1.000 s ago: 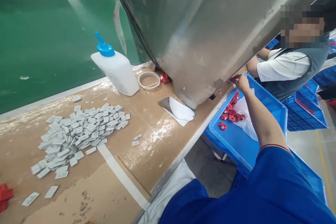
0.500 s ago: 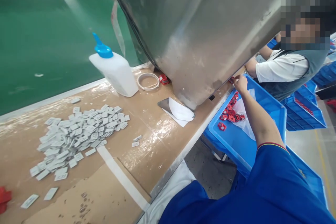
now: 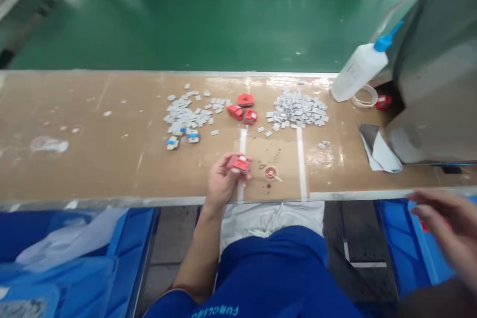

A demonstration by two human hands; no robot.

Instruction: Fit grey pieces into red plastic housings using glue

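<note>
My left hand (image 3: 221, 181) is closed on a small red plastic piece (image 3: 239, 163) with grey edges and a light patch on top, held above the front of the bench. My right hand (image 3: 445, 231), smeared by motion, reaches over a blue bin at the far right with thumb and fingers apart. Something red shows just under its fingers, too blurred to name. Beside the left hand, a small round dish (image 3: 271, 173) with a thin stick in it rests on a cardboard sheet (image 3: 257, 151). More red plastic pieces (image 3: 245, 101) sit further back, between two heaps of small grey tiles.
Grey tiles lie heaped at right (image 3: 298, 109) and left (image 3: 184, 115), with blue-banded pieces (image 3: 193, 135) nearby. A white bottle (image 3: 356, 72), a tape ring (image 3: 365, 96) and a metal scoop (image 3: 380, 149) stand by the metal housing (image 3: 439, 84). Blue bins (image 3: 85, 278) flank me.
My view has swung from the bin at right back to the bench. The right arm has drawn back from the red pieces in the bin. My left hand has come into view with a red piece.
</note>
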